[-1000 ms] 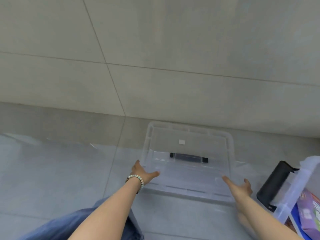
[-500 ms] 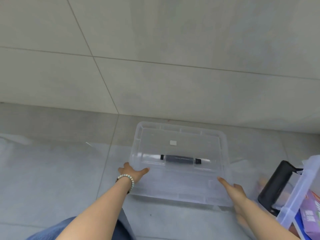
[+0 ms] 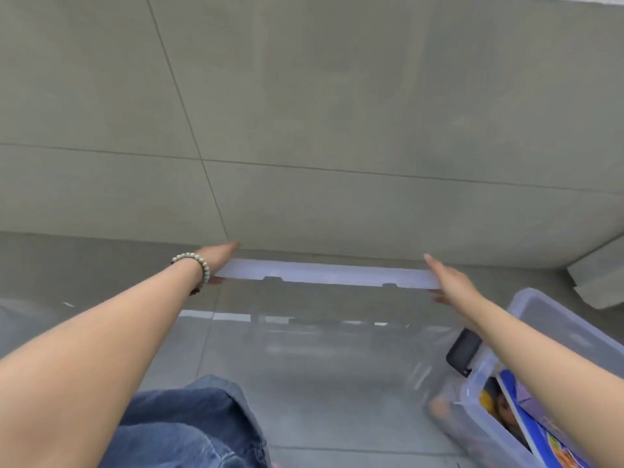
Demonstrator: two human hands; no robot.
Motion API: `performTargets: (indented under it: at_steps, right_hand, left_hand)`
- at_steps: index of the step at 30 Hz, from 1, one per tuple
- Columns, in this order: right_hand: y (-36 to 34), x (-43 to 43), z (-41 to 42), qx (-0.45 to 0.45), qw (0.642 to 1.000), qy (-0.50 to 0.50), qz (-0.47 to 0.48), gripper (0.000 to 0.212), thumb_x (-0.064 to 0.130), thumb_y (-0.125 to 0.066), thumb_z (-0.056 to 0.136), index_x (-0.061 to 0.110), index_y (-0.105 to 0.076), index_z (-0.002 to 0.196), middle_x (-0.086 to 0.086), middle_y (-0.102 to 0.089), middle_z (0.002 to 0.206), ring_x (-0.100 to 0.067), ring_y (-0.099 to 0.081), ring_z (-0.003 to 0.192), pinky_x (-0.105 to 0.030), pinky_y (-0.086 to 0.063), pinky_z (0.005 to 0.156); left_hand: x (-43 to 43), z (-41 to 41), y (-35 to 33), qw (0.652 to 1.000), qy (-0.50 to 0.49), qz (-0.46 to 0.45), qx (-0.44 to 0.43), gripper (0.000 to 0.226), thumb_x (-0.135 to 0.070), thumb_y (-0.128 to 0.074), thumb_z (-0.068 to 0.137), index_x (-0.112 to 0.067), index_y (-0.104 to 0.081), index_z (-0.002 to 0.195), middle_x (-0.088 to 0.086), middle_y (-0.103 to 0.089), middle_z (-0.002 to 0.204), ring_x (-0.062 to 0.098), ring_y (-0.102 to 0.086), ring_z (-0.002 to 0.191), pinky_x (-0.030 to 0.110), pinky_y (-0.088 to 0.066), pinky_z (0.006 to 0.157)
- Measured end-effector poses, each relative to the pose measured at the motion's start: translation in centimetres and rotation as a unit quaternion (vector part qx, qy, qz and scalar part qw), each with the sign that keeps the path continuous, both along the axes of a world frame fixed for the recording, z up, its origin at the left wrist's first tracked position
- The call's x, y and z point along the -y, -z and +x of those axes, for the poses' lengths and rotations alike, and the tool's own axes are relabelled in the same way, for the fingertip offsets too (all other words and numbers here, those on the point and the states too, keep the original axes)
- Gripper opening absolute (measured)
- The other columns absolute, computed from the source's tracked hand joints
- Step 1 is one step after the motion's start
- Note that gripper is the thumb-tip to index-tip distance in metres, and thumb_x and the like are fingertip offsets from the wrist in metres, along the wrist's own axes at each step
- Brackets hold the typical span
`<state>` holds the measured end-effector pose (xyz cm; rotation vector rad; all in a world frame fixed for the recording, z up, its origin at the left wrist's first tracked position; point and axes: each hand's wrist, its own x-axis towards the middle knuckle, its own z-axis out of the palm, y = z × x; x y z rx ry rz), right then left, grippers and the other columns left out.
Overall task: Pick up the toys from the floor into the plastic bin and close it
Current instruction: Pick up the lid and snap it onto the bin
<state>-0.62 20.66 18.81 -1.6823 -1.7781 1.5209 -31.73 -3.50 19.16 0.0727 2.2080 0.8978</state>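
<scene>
Lid's up: the clear lid (image 3: 324, 276) hangs level and edge-on above the floor (image 3: 304, 383), in front of the tiled wall (image 3: 337, 113), with the left grip (image 3: 217, 261) pinching its left end, fingers flat on top, and the right grip (image 3: 450, 283) pinching the right end the same way. Down at the lower right the plastic bin (image 3: 557, 317) sits uncovered on the floor, black handle (image 3: 463, 352) turned inward, colourful toys (image 3: 489, 403) inside, the right forearm crossing above it. There's a bead bracelet (image 3: 194, 261) on the left wrist.
</scene>
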Motion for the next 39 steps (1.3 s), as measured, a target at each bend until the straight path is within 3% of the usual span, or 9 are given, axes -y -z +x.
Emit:
performTargets:
  at_steps: [4,8,13,18,23,26,30,36,39]
  right_hand:
    - [-7.1,0.3,2.0,-0.093,0.995,-0.013,0.041,0.072,0.07,-0.068,0.054,0.022,-0.056,0.107,0.004,-0.059,0.104,-0.016,-0.056,0.089,-0.028,-0.044,0.078]
    - [-12.8,0.8,5.0,-0.124,0.984,-0.067,0.107,0.064,0.052,-0.078,0.054,0.026,-0.056,0.109,0.014,-0.06,0.096,-0.007,-0.054,0.094,-0.025,-0.04,0.08]
    - [-17.8,0.9,9.4,-0.168,0.966,-0.014,0.197,0.076,0.052,-0.082,0.057,0.022,-0.052,0.121,0.005,-0.055,0.097,-0.01,-0.05,0.085,-0.019,-0.04,0.073]
    - [-21.8,1.3,12.8,-0.209,0.942,0.062,0.257,0.096,0.064,-0.078,0.055,0.018,-0.04,0.13,0.0,-0.049,0.127,-0.012,-0.048,0.111,-0.025,-0.04,0.094]
    - [-22.7,0.3,18.5,-0.164,0.939,0.167,0.252,0.116,0.085,-0.066,0.036,0.01,-0.052,0.124,-0.006,-0.058,0.112,-0.023,-0.056,0.099,-0.038,-0.045,0.092]
    - [-23.3,0.5,22.8,-0.151,0.93,0.221,0.251,0.094,0.082,-0.069,0.038,0.013,-0.06,0.1,-0.004,-0.062,0.094,-0.024,-0.057,0.081,-0.035,-0.049,0.078]
    - [-23.4,1.2,28.8,-0.167,0.938,0.22,0.209,0.046,0.062,-0.072,0.065,0.021,-0.054,0.077,-0.004,-0.058,0.084,-0.017,-0.051,0.065,-0.03,-0.042,0.066]
    - [-17.4,2.3,37.6,-0.102,0.966,0.208,0.116,0.04,0.049,-0.068,0.077,0.023,-0.059,0.105,-0.007,-0.068,0.093,-0.022,-0.063,0.068,-0.037,-0.052,0.071]
    - [-12.7,3.1,41.4,-0.087,0.942,0.305,0.107,0.051,0.035,-0.07,0.081,0.014,-0.051,0.123,-0.013,-0.066,0.1,-0.026,-0.063,0.073,-0.032,-0.051,0.062]
  left_hand:
    - [0.2,2.3,-5.8,0.995,0.02,0.099,0.011,0.092,-0.081,-0.047,0.07,-0.019,-0.04,0.137,0.002,-0.043,0.134,0.025,-0.06,0.101,0.035,-0.049,0.095]
    - [0.4,4.6,-10.3,0.984,0.077,0.161,-0.012,0.127,-0.092,-0.056,0.034,-0.019,-0.041,0.136,-0.006,-0.044,0.131,0.017,-0.053,0.112,0.028,-0.045,0.093]
    - [-0.1,7.4,-15.2,0.961,0.18,0.16,-0.138,0.1,-0.089,-0.058,0.049,-0.032,-0.047,0.131,-0.013,-0.048,0.133,0.013,-0.046,0.122,0.032,-0.036,0.104]
    - [-2.3,11.4,-19.8,0.94,0.166,0.208,-0.213,0.116,-0.075,-0.059,0.065,-0.016,0.0,0.146,0.012,-0.029,0.147,0.029,-0.038,0.13,0.045,-0.035,0.106]
    - [-4.2,16.5,-20.9,0.901,0.228,0.272,-0.251,0.083,-0.057,-0.06,0.079,-0.017,-0.016,0.136,0.011,-0.052,0.107,0.026,-0.057,0.096,0.033,-0.047,0.075]
    - [-5.5,19.8,-20.7,0.884,0.233,0.328,-0.241,0.057,-0.05,-0.059,0.084,-0.016,-0.035,0.121,0.008,-0.052,0.08,0.019,-0.057,0.067,0.025,-0.048,0.06]
    - [-9.0,23.9,-19.9,0.89,0.164,0.399,-0.146,0.042,-0.043,-0.062,0.085,-0.012,-0.048,0.11,0.002,-0.055,0.081,0.013,-0.053,0.056,0.019,-0.048,0.05]
    - [-15.9,28.7,-16.5,0.931,0.165,0.314,-0.085,0.04,-0.049,-0.061,0.084,-0.014,-0.051,0.1,0.005,-0.057,0.085,0.017,-0.052,0.057,0.025,-0.042,0.054]
    - [-19.1,31.4,-14.9,0.936,0.245,0.229,-0.103,0.047,-0.06,-0.057,0.081,-0.015,-0.046,0.069,0.004,-0.046,0.068,0.021,-0.039,0.057,0.025,-0.027,0.052]
